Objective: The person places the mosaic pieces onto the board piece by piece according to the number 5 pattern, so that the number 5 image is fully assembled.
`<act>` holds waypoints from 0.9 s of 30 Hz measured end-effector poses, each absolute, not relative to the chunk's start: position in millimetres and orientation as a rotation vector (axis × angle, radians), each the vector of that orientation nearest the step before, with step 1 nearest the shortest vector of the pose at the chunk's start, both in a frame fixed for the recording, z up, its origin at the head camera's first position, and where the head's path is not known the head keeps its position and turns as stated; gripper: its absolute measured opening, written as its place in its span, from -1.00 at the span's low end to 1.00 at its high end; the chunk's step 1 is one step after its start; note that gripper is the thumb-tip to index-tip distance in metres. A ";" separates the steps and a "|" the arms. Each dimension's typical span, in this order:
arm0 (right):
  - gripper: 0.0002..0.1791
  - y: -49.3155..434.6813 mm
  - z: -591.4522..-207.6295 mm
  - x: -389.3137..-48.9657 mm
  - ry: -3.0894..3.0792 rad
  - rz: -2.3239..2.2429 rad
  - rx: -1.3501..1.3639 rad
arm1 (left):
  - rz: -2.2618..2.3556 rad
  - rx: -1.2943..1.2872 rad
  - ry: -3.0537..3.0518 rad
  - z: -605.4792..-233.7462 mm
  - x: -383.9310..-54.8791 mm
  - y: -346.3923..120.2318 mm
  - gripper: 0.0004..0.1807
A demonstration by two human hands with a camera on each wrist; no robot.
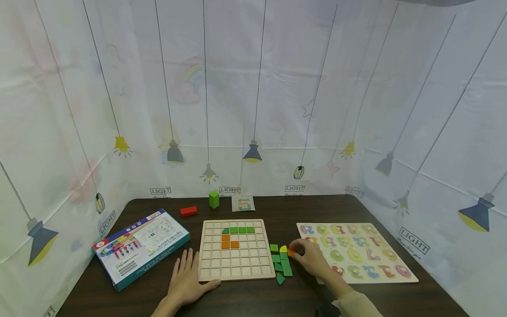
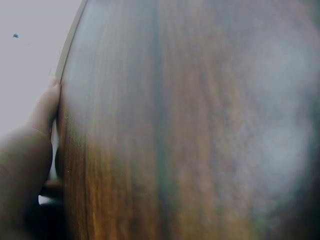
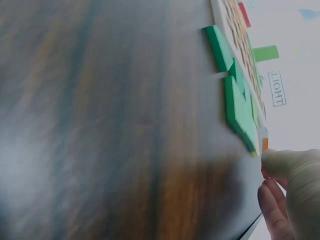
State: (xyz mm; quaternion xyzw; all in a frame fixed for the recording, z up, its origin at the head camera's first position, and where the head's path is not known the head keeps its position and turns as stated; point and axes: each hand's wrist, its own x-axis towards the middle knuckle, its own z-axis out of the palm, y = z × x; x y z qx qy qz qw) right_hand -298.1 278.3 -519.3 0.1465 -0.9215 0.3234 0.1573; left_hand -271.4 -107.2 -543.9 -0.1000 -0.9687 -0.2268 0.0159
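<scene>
A wooden grid board [image 1: 253,262] lies on the dark table. On it are a row of green pieces [image 1: 242,230] and several orange squares [image 1: 225,245]. My left hand [image 1: 185,281] rests on the table with fingers spread at the board's front left corner, the thumb by its front edge. Just right of the board, my right hand [image 1: 310,259] pinches a small orange block [image 3: 265,145] between thumb and fingers. Beside that hand lie loose green pieces [image 1: 286,267] and a yellow piece [image 1: 283,249]. The left wrist view shows mostly blurred table.
At the left lies a boxed set [image 1: 142,246]. Behind the board are a red block [image 1: 188,211], an upright green block [image 1: 214,200] and a small pattern card [image 1: 243,203]. A letter puzzle board [image 1: 356,275] sits under and beyond the right forearm. Printed curtains surround the table.
</scene>
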 end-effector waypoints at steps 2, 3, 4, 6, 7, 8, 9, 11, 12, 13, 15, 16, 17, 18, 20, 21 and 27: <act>-0.78 275.1 -518.1 -302.3 -2.607 0.917 0.407 | -0.713 -0.310 -3.011 -541.9 -271.0 -106.7 0.32; -0.78 273.1 -517.4 -304.5 -2.594 0.915 0.404 | -0.712 -0.306 -3.014 -541.4 -271.0 -106.5 0.32; -0.78 270.9 -516.7 -306.7 -2.581 0.915 0.400 | -0.711 -0.302 -3.015 -541.3 -271.2 -106.6 0.32; -0.77 265.9 -515.1 -310.7 -2.560 0.916 0.399 | -0.713 -0.298 -3.013 -541.5 -272.1 -107.1 0.32; -0.77 263.1 -514.3 -312.8 -2.560 0.927 0.392 | -0.719 -0.298 -3.008 -541.9 -272.5 -107.4 0.31; -0.77 260.1 -513.6 -314.7 -2.557 0.938 0.395 | -0.717 -0.298 -3.007 -542.8 -273.2 -108.1 0.32; -0.77 257.0 -512.9 -316.4 -2.558 0.941 0.401 | -0.710 -0.296 -3.008 -543.6 -273.6 -108.8 0.32; -0.77 250.4 -512.1 -320.4 -2.563 0.951 0.418 | -0.703 -0.292 -3.007 -545.4 -274.0 -110.4 0.33; -0.77 247.0 -511.7 -322.2 -2.566 0.951 0.427 | -0.703 -0.289 -3.004 -546.3 -274.0 -111.3 0.33; -0.78 243.6 -511.1 -324.0 -2.568 0.963 0.435 | -0.703 -0.286 -3.005 -547.2 -274.1 -112.1 0.33; -0.79 237.5 -510.9 -326.9 -2.563 0.965 0.459 | -0.703 -0.290 -3.011 -546.9 -273.0 -112.2 0.34; -0.79 234.5 -510.9 -328.1 -2.555 0.968 0.471 | -0.709 -0.296 -3.011 -546.5 -272.5 -111.9 0.34; -0.79 231.7 -511.0 -328.9 -2.551 0.968 0.478 | -0.710 -0.300 -3.010 -547.0 -272.6 -111.6 0.34; -0.79 228.9 -511.1 -329.5 -2.546 0.972 0.486 | -0.710 -0.306 -3.009 -547.5 -272.7 -110.9 0.34; -0.78 223.8 -512.4 -330.7 -2.544 0.975 0.498 | -0.702 -0.319 -3.011 -547.2 -272.8 -108.9 0.35; -0.78 221.1 -512.9 -331.0 -2.543 0.979 0.504 | -0.704 -0.323 -3.007 -548.2 -273.6 -108.2 0.34; -0.78 200.2 -516.9 -337.6 -2.541 1.005 0.612 | -0.673 -0.313 -2.985 -551.3 -274.6 -107.3 0.33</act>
